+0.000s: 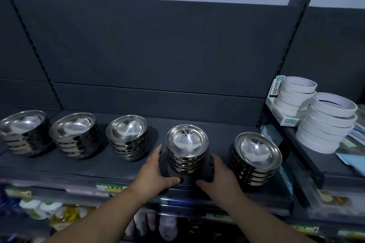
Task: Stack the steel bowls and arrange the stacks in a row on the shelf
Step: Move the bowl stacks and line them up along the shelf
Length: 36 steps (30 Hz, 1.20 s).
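Shelf [94, 166] holds five bowl stacks in a row: first stack [23, 132], second stack [76, 136], third stack [128, 137]. My left hand [156, 171] and right hand [219, 177] flank the fourth stack [186, 149], fingers open and cupped beside it; I can't tell contact. Fifth stack [256, 156] follows, tape rolls [325, 124] far right.
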Tool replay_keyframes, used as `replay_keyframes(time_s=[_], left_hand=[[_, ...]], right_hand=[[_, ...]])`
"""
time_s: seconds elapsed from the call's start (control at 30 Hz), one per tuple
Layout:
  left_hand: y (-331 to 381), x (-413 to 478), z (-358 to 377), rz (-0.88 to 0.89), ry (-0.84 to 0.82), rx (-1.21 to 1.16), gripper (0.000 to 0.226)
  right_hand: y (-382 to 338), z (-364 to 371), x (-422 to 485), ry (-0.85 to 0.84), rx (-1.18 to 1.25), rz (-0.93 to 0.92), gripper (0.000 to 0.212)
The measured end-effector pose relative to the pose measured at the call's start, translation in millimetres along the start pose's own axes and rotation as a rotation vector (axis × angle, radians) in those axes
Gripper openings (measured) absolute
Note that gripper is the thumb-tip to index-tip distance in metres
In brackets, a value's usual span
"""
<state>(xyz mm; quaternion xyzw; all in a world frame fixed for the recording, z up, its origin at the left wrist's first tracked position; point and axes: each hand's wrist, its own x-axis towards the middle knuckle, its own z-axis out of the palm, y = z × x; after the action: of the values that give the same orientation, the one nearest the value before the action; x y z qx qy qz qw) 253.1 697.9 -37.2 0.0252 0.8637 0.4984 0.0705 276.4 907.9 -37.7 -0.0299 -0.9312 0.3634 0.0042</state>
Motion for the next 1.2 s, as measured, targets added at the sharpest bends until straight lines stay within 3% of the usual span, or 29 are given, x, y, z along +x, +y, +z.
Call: replay_keyframes(time_s=[0.17,0.27,0.57,0.73,0.97,1.2], left_hand=[[-6,-29,-14,-0.04,0.082,0.148,0.102],[-8,-41,-27,-0.056,0.146,0.222,0.095],[-34,-36,-93,-0.143,0.272,0.317,0.088],[-52,-11,-125,-0.144,0.217,0.278,0.103],[-67,30,-144,-0.053,0.087,0.161,0.12],[-76,53,-151,0.108,-0.018,0.077,0.099]], right_hand=[[-10,2,-20,0.027,-0.083,-0.085,0.043],[-24,9,-28,-0.017,-0.05,-0.125,0.032],[-79,44,-19,-0.163,0.053,-0.187,0.064],[-111,71,0,-0.176,0.044,-0.153,0.079],[-143,96,34,-0.064,0.1,-0.02,0.077],[-150,110,55,-0.011,0.12,0.067,0.091]])
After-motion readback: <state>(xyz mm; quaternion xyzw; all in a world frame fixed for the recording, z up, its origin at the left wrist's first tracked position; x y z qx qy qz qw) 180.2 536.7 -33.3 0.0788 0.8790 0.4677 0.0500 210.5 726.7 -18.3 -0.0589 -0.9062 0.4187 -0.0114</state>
